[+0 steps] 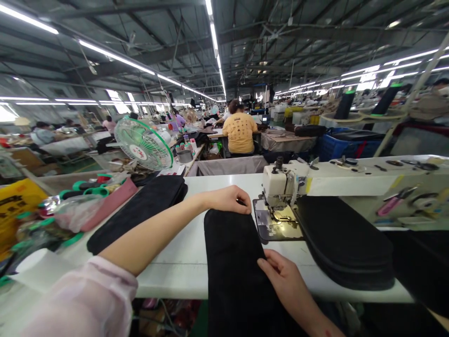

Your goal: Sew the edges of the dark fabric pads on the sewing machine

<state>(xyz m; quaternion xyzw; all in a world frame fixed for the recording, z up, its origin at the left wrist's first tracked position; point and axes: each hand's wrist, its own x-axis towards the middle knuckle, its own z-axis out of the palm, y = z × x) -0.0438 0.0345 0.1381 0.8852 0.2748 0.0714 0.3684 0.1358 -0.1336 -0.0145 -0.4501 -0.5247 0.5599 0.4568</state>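
A long black fabric piece [233,262] with rounded corners lies over the front of the white sewing table [175,276], its lower end hanging toward me. My left hand [229,199] grips its far edge near the right corner, fingers curled. On its right edge, lower down, my right hand [284,276] pinches the fabric between thumb and fingers. Just right of the left hand stands the sewing machine [282,185], its needle area over a worn metal plate [280,229]. The fabric is beside the plate, not under the presser foot.
A stack of black rounded pieces [345,238] sits right of the needle. Another black pile [140,210] lies at left, near thread spools and a pink cloth [110,203]. Beyond are a green fan [142,142], a seated person in a yellow shirt [240,131] and a blue crate [345,147].
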